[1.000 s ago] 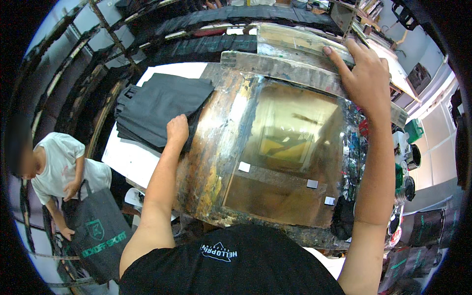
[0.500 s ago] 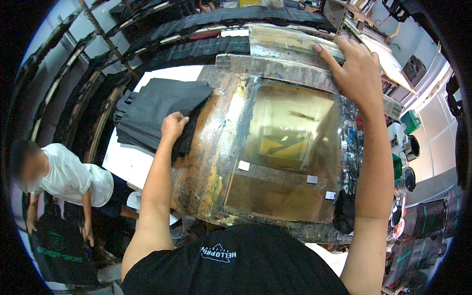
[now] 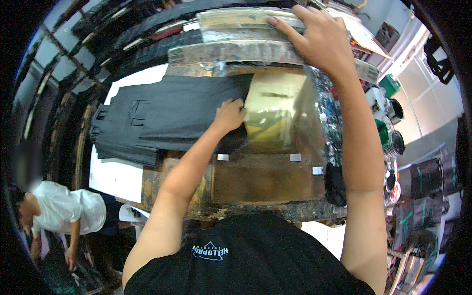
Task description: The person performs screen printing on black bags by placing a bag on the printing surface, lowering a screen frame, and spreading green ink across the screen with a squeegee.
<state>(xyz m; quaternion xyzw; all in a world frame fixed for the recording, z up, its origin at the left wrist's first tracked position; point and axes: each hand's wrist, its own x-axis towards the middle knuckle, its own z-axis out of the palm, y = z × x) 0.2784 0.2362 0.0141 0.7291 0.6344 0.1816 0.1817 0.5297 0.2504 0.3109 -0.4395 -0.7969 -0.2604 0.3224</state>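
My left hand [image 3: 229, 117] is closed on the right edge of a black fabric piece [image 3: 191, 105], flat like an unprinted bag. It stretches from a stack of similar black pieces [image 3: 114, 135] onto a shiny brownish board [image 3: 265, 182], covering the board's left part. At the far side, my right hand [image 3: 324, 42] grips a pale, paint-stained frame [image 3: 236, 19], with the thumb on its front and the fingers over its top. Just below the frame runs a long grey bar [image 3: 231, 52].
Small white tabs [image 3: 295, 157] mark the board. A black cloth [image 3: 336, 184] lies at its right edge, with tubs and cans [image 3: 393, 142] beyond. Racks of black pieces [image 3: 64, 128] line the left and back. Another person [image 3: 69, 209] handles dark pieces at lower left.
My left hand has moved right, drawing the black piece off the stack and across the board. My right hand stays on the frame. The whole view has shifted somewhat.
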